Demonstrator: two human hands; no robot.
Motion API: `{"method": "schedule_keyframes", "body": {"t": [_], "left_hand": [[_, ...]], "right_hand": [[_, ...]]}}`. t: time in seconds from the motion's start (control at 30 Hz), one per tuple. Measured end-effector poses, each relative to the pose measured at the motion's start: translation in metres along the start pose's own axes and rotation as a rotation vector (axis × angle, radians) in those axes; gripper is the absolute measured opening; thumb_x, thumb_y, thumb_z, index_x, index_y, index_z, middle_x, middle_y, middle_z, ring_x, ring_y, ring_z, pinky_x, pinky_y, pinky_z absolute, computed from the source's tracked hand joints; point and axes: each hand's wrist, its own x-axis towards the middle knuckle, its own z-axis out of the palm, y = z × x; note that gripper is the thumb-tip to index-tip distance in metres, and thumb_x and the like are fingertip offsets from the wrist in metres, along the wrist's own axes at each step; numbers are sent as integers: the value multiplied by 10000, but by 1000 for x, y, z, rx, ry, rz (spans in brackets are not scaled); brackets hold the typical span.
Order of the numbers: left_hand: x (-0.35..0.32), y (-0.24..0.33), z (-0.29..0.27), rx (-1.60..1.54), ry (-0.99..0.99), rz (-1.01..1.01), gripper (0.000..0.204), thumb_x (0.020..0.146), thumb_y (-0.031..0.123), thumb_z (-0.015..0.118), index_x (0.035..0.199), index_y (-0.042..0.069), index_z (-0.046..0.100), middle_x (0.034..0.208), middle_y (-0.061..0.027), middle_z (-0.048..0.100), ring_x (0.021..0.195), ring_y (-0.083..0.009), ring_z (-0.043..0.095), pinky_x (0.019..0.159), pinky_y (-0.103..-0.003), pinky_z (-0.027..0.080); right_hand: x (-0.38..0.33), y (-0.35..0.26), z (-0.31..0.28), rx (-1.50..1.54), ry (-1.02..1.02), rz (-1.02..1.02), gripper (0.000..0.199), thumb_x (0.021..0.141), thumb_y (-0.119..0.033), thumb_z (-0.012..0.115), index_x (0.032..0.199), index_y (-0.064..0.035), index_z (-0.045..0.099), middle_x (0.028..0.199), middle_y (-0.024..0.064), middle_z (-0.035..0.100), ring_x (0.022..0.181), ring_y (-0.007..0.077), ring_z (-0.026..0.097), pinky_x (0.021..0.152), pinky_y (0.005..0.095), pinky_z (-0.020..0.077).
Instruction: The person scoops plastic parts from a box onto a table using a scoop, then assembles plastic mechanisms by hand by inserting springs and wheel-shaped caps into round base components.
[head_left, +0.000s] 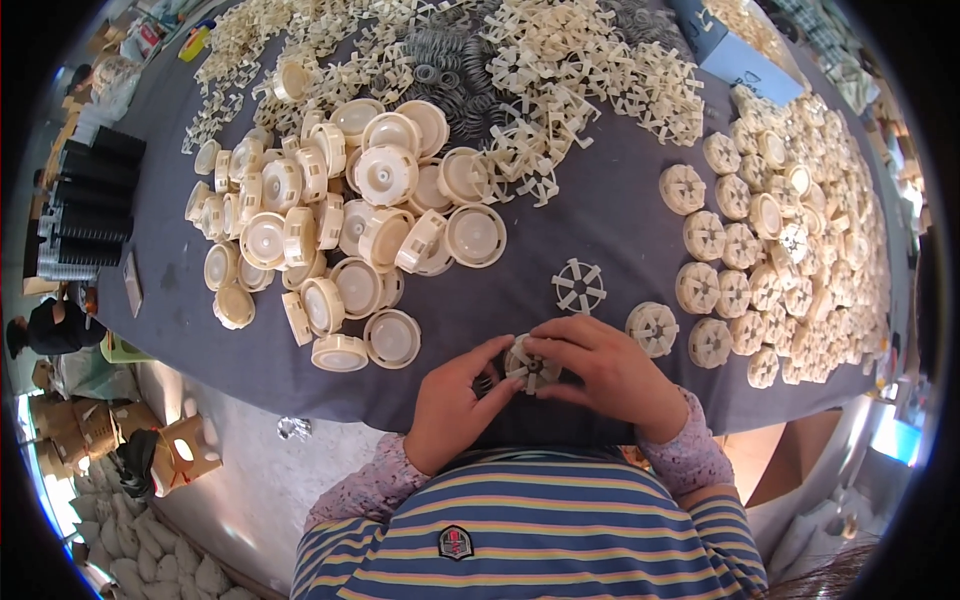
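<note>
Near the front edge of the table, a round cream plastic cap with a spoked insert (pixel 532 366) is held between my two hands. My left hand (pixel 452 398) grips its left side with thumb and fingers, and a dark coiled spring (pixel 484 384) seems to sit against those fingers. From the right, my right hand (pixel 602 362) closes on the same cap, fingertips on its top and lower rim. Just beyond lies a loose cream six-armed spider piece (pixel 580 287). To the right of my right hand rests a cap fitted with its spokes (pixel 652 330).
Open cream caps (pixel 362 228) are heaped at left centre. Behind them spread loose spider pieces (pixel 545 60) and grey springs (pixel 448 75). Fitted caps (pixel 790 250) crowd the right side, near a blue box (pixel 745 65). Black stacked trays (pixel 95 195) stand at the left edge.
</note>
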Motion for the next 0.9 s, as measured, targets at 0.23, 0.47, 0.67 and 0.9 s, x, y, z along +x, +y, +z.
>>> {"method": "schedule_keyframes", "body": {"t": [0.23,0.47,0.67,0.9], "left_hand": [[-19,9,-26,236,191,-4,661,810,309,935,1391,104,696,795,-58,685,676,-211,654,640,-341,532],[-22,-10,-69,712,459,-65,662,788,306,940,1373,111,699,738,-46,649,621,-221,632,589,-365,512],[-9,-20,-72,736,401,232,350,826,237,889,1125,104,766,786,-62,683,662,-268,656,588,-384,510],[-8,-21,-59,303,283,231,157,886,126,855,997,46,777,773,-64,699,643,-199,645,586,-343,499]], "right_hand": [[-25,-10,-35,-138,-138,142,529,775,-201,893,1247,-64,699,1274,95,677,1134,312,677,947,418,575],[-10,7,-45,-237,247,241,554,799,-219,896,1279,-47,680,1296,143,669,1210,380,637,1012,473,538],[6,33,-32,-162,209,271,596,767,-169,902,1310,-55,683,1330,147,655,1260,380,612,1082,449,507],[3,25,-29,-91,227,217,581,759,-164,909,1289,-56,697,1273,138,679,1179,362,655,996,444,552]]}}
